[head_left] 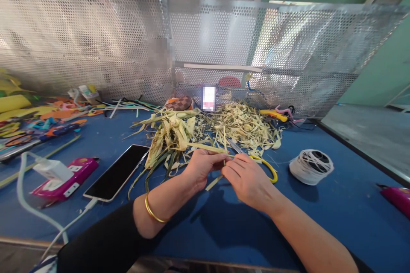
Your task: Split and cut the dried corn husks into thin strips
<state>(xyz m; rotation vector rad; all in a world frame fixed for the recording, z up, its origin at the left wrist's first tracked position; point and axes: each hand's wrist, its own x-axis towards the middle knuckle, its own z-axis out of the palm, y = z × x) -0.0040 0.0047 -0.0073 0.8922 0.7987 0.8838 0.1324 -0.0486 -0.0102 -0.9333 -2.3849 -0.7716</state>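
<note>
Above the blue table, my left hand [201, 166] pinches pale, dried husk strips [208, 148] between thumb and fingers. My right hand [245, 177] meets it at the fingertips, also closed on the strips. One strip runs out to the left, another points up, and a short end [214, 183] hangs below. Just behind my right hand are scissors with yellow handles [271, 169], partly hidden by it. Whole dried corn husks [174, 132] lie beyond my left hand. A heap of shredded husk pieces [246, 126] spreads farther back.
A roll of white string [311, 166] stands at right. To the left are a phone [118, 172] on a charging cable and a magenta power strip [72, 179] with a white plug. Colourful scraps [54, 115] crowd the far left. A perforated metal screen [128, 47] borders the back.
</note>
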